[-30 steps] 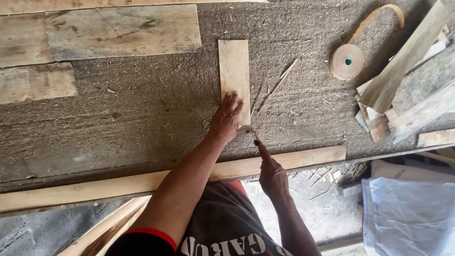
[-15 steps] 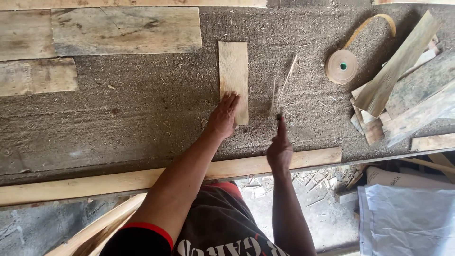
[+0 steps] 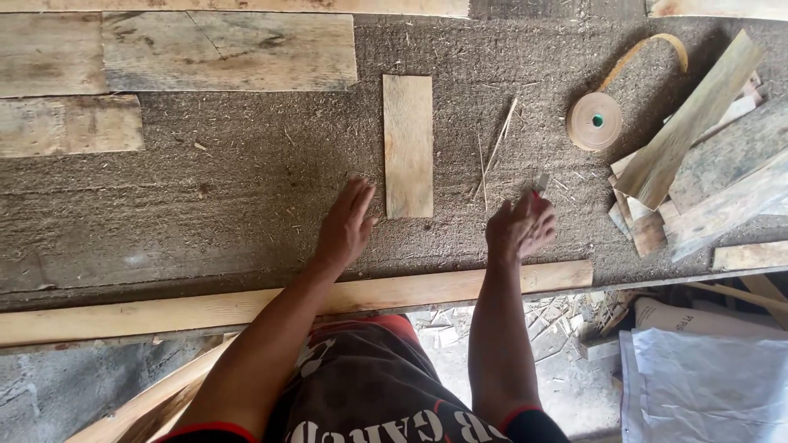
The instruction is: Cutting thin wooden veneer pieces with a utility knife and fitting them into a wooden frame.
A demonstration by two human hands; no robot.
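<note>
The left hand [image 3: 346, 226] lies flat and released on the sawdust-covered surface [image 3: 246, 172], fingers spread, just beside the lower left corner of a small upright wooden board [image 3: 408, 146] at its 1 o'clock; the right hand [image 3: 519, 226] is clenched around a small knife [image 3: 539, 184], its tip pointing to 12 o'clock; thin wood slivers [image 3: 495, 152] lie just above it; a roll of edge tape [image 3: 594, 121] sits at 2 o'clock, beside stacked offcuts [image 3: 681, 156].
</note>
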